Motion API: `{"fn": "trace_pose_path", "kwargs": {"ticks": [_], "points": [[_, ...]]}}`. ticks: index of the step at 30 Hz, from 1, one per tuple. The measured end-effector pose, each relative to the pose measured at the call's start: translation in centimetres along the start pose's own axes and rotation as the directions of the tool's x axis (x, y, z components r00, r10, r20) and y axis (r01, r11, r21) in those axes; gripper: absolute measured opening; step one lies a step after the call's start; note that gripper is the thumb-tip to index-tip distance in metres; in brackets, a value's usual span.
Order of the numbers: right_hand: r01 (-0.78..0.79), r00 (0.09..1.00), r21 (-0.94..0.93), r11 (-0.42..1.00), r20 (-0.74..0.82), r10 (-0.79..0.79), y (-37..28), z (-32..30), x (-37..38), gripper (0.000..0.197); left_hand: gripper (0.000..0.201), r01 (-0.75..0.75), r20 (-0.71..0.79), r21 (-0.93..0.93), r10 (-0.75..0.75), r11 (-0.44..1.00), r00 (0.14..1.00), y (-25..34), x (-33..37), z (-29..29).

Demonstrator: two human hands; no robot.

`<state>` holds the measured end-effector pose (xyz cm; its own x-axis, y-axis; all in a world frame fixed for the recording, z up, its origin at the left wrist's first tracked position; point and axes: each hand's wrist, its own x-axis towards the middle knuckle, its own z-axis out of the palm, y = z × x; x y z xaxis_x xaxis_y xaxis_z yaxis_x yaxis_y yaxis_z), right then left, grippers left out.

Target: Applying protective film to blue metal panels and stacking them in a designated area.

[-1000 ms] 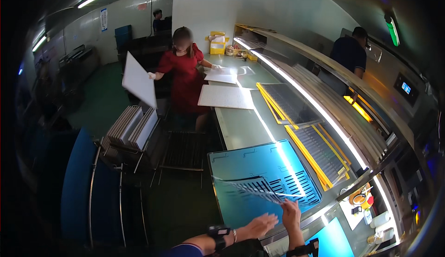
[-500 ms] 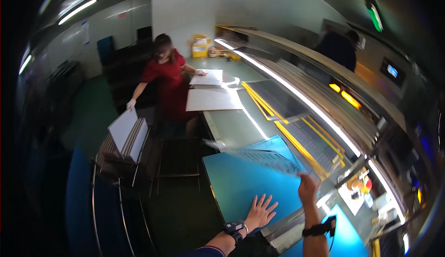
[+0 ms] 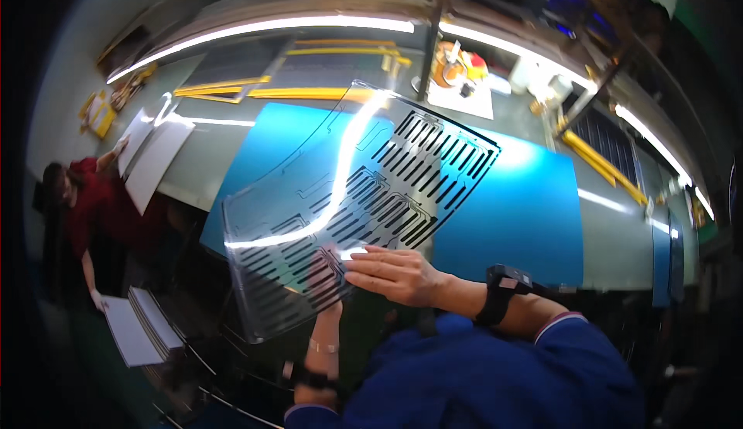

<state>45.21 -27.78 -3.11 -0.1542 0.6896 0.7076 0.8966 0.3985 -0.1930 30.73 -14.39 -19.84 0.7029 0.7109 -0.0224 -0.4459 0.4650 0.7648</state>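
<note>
1. Broadly, the worktop (image 3: 232,131) carries a blue mat (image 3: 526,205).
2. Over it I hold a clear slotted sheet (image 3: 364,189), long axis running near-left to far-right; I judge I'm laying it down, and it needs squaring next.
3. Right hand (image 3: 395,274) presses flat, fingers spread; left hand (image 3: 329,317) pinches the sheet's near edge.

Dim overall, lit by long strip lights (image 3: 263,27) above the bench. Streaked with white glare down the clear slotted sheet (image 3: 364,197), washed pale on the blue mat (image 3: 518,205). Bowed hard by the fisheye, darkened to black at the rim. Slightly smeared by motion; soft and murky at the left edge.
</note>
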Motion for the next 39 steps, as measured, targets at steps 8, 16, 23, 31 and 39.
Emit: {"fn": "trace_pose_path", "kwargs": {"ticks": [8,16,23,31,39], "points": [[-0.218,0.942,0.202,0.955,0.298,0.153,-4.7,5.6,-10.9,0.023,0.053,0.49,-0.234,-0.413,-0.61,0.767,0.757,10.4,-13.0,-1.5],[-0.822,0.569,-0.055,0.568,-0.009,0.822,-6.6,0.0,-16.1,0.016,0.031,0.655,-0.436,0.294,-0.512,0.696,0.74,15.4,-12.2,-7.2],[-0.169,-0.523,0.681,-0.712,0.551,0.651,-7.0,-3.7,-24.3,0.061,0.031,0.672,-0.424,0.42,-0.523,0.609,0.739,18.0,-9.5,-12.9],[-0.668,-0.013,0.472,-0.576,0.766,0.643,-3.0,-2.9,-18.0,0.039,0.029,0.662,-0.453,0.564,-0.484,0.494,0.748,20.4,-7.8,-12.0],[-0.875,0.115,0.483,-0.042,0.292,0.95,5.1,-12.0,-22.9,0.025,0.043,0.57,-0.399,0.659,-0.414,0.49,0.818,12.6,-4.5,1.9]]}}
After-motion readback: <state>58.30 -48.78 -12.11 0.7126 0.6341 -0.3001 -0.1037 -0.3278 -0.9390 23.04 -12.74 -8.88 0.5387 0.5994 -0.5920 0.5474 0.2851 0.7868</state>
